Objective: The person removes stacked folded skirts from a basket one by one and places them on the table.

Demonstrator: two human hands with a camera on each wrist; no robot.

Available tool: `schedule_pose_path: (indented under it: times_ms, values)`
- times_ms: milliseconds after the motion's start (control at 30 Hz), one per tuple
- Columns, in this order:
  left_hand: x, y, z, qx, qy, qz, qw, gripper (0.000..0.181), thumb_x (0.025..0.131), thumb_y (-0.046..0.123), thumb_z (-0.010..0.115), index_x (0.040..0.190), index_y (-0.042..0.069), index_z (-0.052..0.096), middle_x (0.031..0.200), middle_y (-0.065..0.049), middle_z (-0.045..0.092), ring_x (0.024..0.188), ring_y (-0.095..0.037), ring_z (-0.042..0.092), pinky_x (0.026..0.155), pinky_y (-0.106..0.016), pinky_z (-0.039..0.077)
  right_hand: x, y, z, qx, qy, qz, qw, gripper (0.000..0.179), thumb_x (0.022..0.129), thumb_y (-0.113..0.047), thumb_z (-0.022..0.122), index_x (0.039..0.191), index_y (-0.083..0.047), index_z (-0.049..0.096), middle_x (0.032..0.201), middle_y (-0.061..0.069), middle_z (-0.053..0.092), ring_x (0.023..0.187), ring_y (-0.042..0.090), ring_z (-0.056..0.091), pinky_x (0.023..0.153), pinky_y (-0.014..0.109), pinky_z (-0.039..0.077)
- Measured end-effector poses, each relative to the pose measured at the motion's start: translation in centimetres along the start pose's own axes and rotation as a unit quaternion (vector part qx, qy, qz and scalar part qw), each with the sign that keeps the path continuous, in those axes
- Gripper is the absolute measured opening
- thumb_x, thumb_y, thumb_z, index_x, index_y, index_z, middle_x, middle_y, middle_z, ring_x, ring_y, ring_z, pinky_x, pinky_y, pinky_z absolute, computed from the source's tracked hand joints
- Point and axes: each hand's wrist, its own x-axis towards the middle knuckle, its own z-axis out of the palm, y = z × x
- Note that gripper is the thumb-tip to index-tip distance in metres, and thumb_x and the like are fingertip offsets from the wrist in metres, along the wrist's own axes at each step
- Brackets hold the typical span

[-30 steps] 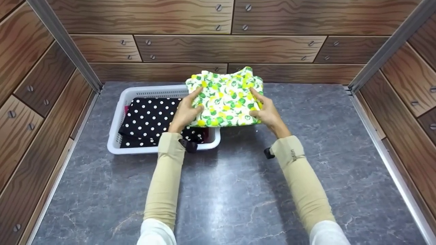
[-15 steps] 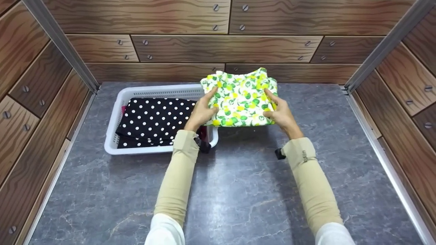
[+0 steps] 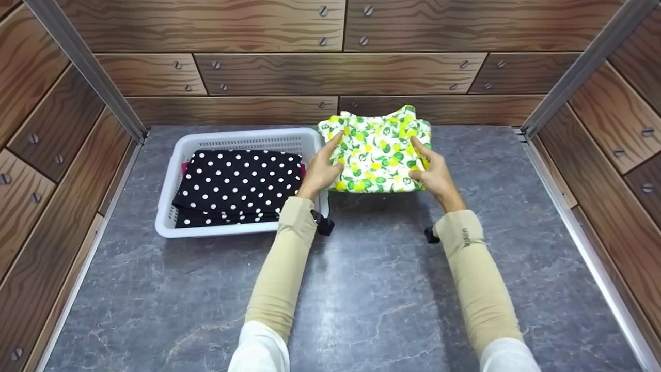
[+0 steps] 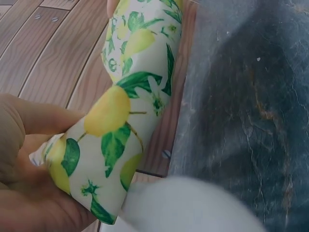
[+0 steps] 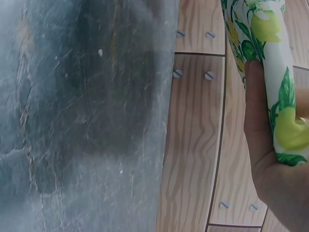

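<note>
A folded cloth garment (image 3: 377, 155), white with yellow lemons and green leaves, is held up above the table beside the basket. My left hand (image 3: 321, 170) grips its left edge, thumb on top and the other fingers partly hidden. The opposite edge is gripped by my right hand (image 3: 435, 173). Up close in the left wrist view, the garment (image 4: 111, 116) bends between thumb and fingers of the left hand (image 4: 34, 169). The right wrist view has the right hand (image 5: 275, 174) pinching the garment's thick folded edge (image 5: 277, 87).
A light grey plastic basket (image 3: 173, 206) stands on the left, holding a folded black cloth with white dots (image 3: 240, 181) and some red fabric beneath it. The dark marbled tabletop (image 3: 372, 274) is bounded by wood-patterned walls (image 3: 289, 75) at the back and sides.
Both hands have carried the lemon-print garment to the right, from partly over the basket to just past its right rim. More of the dotted cloth now shows. The basket appears in roughly the same place.
</note>
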Motion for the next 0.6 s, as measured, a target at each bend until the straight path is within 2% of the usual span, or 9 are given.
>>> schedule_pose_path:
  times_ms: [133,200,267,300,367,433,533,600]
  values:
    - [0.1,0.4,0.6,0.007,0.009,-0.003,0.9999,0.077,0.086,-0.011,0.058,0.157,0.013,0.04,0.158,-0.008,0.042,0.137,-0.022,0.045,0.103,-0.03,0.045,0.1,0.4,0.0,-0.013,0.012,-0.022,0.9996,0.084,0.082,0.024,0.052,0.158,-0.004,0.029,0.165,0.009,0.026,0.153,0.021,0.013,0.067,0.021,0.042]
    - [0.2,0.5,1.0,0.005,0.012,-0.007,0.9999,0.078,0.086,-0.013,0.057,0.157,0.012,0.039,0.158,-0.007,0.041,0.144,-0.021,0.038,0.114,-0.029,0.034,0.4,0.6,-0.2,-0.02,0.017,-0.033,0.9991,0.084,0.081,0.024,0.051,0.157,-0.003,0.03,0.164,0.011,0.028,0.153,0.023,0.014,0.066,0.022,0.04]
    - [0.2,0.7,1.4,0.0,0.015,-0.013,0.9998,0.079,0.085,-0.014,0.056,0.158,0.012,0.037,0.16,-0.008,0.039,0.147,-0.023,0.033,0.118,-0.03,0.028,0.8,1.0,-0.4,-0.03,0.022,-0.041,0.9985,0.084,0.08,0.024,0.051,0.157,-0.003,0.03,0.164,0.012,0.028,0.153,0.024,0.015,0.071,0.025,0.04]
    - [0.2,0.8,1.5,-0.002,0.015,-0.019,0.9997,0.08,0.086,-0.013,0.057,0.159,0.012,0.034,0.162,-0.01,0.034,0.148,-0.025,0.03,0.119,-0.032,0.026,1.1,1.3,-0.6,-0.038,0.025,-0.039,0.9982,0.084,0.081,0.023,0.051,0.158,-0.003,0.03,0.164,0.013,0.027,0.153,0.024,0.015,0.078,0.026,0.042]
    - [0.2,0.8,1.8,-0.005,0.015,-0.03,0.9994,0.081,0.087,-0.011,0.058,0.16,0.009,0.03,0.165,-0.014,0.024,0.15,-0.03,0.024,0.121,-0.037,0.022,1.4,2.1,-1.1,-0.06,0.03,-0.021,0.9975,0.084,0.082,0.02,0.053,0.159,-0.003,0.028,0.165,0.017,0.021,0.152,0.03,0.016,0.094,0.03,0.043]
    - [0.2,0.8,2.0,-0.001,0.013,-0.04,0.9991,0.081,0.09,-0.007,0.06,0.161,0.007,0.025,0.167,-0.018,0.015,0.151,-0.034,0.019,0.122,-0.04,0.02,1.6,2.9,-1.6,-0.083,0.04,0.01,0.9957,0.082,0.084,0.018,0.055,0.159,0.001,0.025,0.166,0.023,0.013,0.149,0.039,0.023,0.109,0.039,0.04]
    - [0.2,0.7,1.8,0.009,0.01,-0.044,0.999,0.08,0.092,-0.002,0.063,0.161,0.005,0.023,0.166,-0.023,0.012,0.151,-0.037,0.019,0.122,-0.042,0.018,1.3,4.1,-2.4,-0.108,0.048,0.071,0.9905,0.078,0.089,0.013,0.056,0.159,0.003,0.021,0.165,0.027,0.004,0.143,0.049,0.029,0.111,0.053,0.039]
    - [0.2,0.6,1.5,0.01,0.011,-0.041,0.999,0.079,0.093,-0.001,0.063,0.161,0.004,0.024,0.165,-0.023,0.016,0.151,-0.036,0.02,0.122,-0.04,0.017,1.1,4.4,-2.6,-0.113,0.05,0.098,0.9874,0.075,0.093,0.01,0.057,0.158,0.004,0.021,0.165,0.028,0.008,0.141,0.051,0.033,0.109,0.055,0.041]
